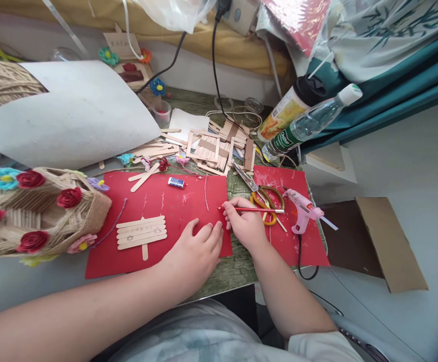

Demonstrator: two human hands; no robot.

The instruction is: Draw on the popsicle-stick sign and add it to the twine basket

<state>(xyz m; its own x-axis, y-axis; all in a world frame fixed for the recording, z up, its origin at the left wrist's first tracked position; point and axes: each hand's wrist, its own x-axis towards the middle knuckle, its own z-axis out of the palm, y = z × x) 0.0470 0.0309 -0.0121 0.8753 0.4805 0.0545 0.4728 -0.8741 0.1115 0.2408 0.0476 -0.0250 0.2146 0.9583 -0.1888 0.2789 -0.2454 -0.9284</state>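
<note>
Bench (237,272), mottled green. Bore larger red sheet (174,206) left, smaller red sheet (287,251) right; behind, loose wooden sticks (158,150), stick assemblies (208,147), small plastic cup (162,115).

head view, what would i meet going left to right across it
Flower-trimmed basket, craft-stick sign, left hand, right hand holding a red pencil, pink glue gun, tan cardboard flap.

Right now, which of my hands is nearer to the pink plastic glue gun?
Your right hand, which holds a red pencil left of the glue gun. Your left hand is farther left, over the larger red paper sheet.
</note>
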